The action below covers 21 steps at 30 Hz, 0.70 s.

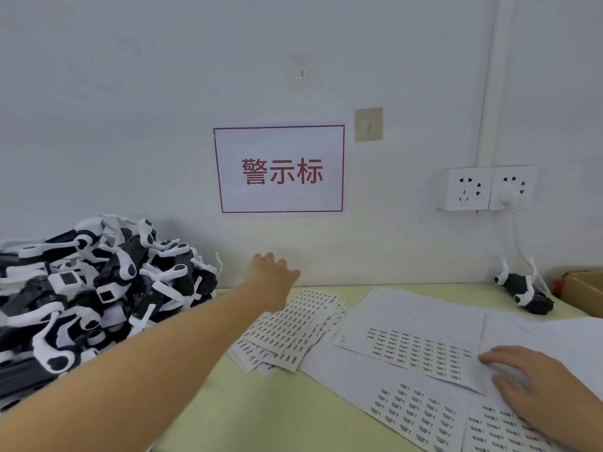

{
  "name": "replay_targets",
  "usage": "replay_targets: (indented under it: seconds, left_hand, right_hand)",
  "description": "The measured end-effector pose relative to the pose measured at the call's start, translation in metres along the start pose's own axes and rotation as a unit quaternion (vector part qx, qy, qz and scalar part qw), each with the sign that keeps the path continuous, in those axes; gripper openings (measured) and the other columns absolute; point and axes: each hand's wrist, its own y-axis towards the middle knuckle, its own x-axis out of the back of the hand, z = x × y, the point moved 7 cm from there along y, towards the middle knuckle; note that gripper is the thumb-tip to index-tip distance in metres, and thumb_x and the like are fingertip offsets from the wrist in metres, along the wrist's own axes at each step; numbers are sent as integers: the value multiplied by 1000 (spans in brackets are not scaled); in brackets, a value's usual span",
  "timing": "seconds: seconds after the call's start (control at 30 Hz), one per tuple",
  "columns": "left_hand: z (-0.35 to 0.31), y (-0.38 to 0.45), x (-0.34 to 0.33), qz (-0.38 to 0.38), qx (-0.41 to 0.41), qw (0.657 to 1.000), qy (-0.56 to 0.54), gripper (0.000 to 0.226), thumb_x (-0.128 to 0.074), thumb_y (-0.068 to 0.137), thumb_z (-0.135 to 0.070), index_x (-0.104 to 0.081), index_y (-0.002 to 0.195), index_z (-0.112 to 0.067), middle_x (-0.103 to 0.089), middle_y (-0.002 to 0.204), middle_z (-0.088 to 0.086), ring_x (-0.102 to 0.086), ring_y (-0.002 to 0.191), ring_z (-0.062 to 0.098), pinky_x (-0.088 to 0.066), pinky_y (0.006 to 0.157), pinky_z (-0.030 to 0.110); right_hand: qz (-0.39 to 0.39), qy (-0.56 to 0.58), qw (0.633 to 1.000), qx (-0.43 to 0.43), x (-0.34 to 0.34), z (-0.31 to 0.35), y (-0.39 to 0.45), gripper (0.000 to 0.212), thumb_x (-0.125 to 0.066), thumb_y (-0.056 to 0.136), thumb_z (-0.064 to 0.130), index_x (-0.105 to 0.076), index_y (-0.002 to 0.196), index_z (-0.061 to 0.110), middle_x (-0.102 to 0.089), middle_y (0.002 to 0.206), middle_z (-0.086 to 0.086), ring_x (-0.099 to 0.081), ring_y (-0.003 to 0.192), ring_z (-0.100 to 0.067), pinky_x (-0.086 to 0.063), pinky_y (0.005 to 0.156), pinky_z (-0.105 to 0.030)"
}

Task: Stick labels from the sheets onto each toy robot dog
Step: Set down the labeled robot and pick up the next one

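Pale green surface (202, 415) meets a white wall carrying a red-bordered paper sign (279, 169) and a double white socket (486, 189). Left hand (272, 275) is stretched forward, fingers loose and holding nothing, just right of the heaped pile of black-and-white plastic toy robot dogs (88, 295), probably reaching to take one. Right hand (535, 386) lies flat with straight fingers on the large white sheets of small printed labels (421, 353), likely steadying them for peeling. Between the hands sits a loose stack of smaller label sheets (293, 324). Well beyond the right hand lies one separate toy dog (525, 293), set apart beside a brown cardboard box (584, 293); whether labelled, I cannot tell.
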Motion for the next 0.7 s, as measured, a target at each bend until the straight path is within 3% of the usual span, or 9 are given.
replay_targets:
  seconds: [0.1, 0.2, 0.33, 0.47, 0.53, 0.7]
  left_hand:
    - [44, 1, -25, 76, 50, 980, 175, 51, -54, 99, -27, -39, 146, -17, -44, 145, 13, -41, 134, 39, -35, 109, 53]
    - [82, -7, -50, 133, 141, 944, 268, 53, -47, 101, -26, -39, 150, -10, -49, 144, 15, -46, 131, 37, -38, 109, 51]
    - [86, -10, -64, 101, 154, 928, 324, 56, -45, 102, -24, -34, 152, -4, -47, 141, 22, -47, 127, 42, -41, 104, 52]
    - [75, -2, -62, 81, 117, 940, 309, 35, -51, 97, -7, -57, 131, -8, -58, 127, 12, -50, 118, 34, -41, 97, 43]
    - [79, -4, -56, 47, 127, 953, 271, 28, -54, 95, -5, -59, 122, -10, -59, 121, 11, -51, 111, 31, -45, 92, 40]
    - [92, -13, -35, -87, 165, 974, 133, 18, -52, 94, -25, -53, 107, -12, -58, 101, 8, -49, 91, 24, -36, 70, 29]
  right_hand:
    - [2, -6, 1000, -6, -1, 0, 1, 30, -60, 95, 23, -63, 122, 37, -55, 137, 8, -48, 130, -14, -30, 114, -26]
    - [7, -5, 1000, -13, -2, -1, 2, 29, -62, 93, 21, -65, 119, 35, -58, 135, 6, -50, 128, -16, -32, 113, -28]
    - [11, 2, 1000, -23, -5, -2, 2, 28, -66, 90, 18, -69, 114, 33, -62, 130, 3, -53, 126, -18, -34, 112, -31]
    - [6, 9, 1000, -20, -6, -4, 3, 27, -66, 90, 17, -70, 113, 32, -63, 129, 3, -53, 125, -20, -35, 112, -32]
    - [-3, 11, 1000, -14, -5, -4, 6, 27, -65, 91, 19, -69, 114, 33, -62, 130, 3, -53, 125, -19, -36, 111, -31]
    - [-1, -14, 1000, -13, -7, -5, 11, 29, -59, 95, 24, -64, 121, 36, -58, 133, 8, -51, 125, -12, -32, 110, -25]
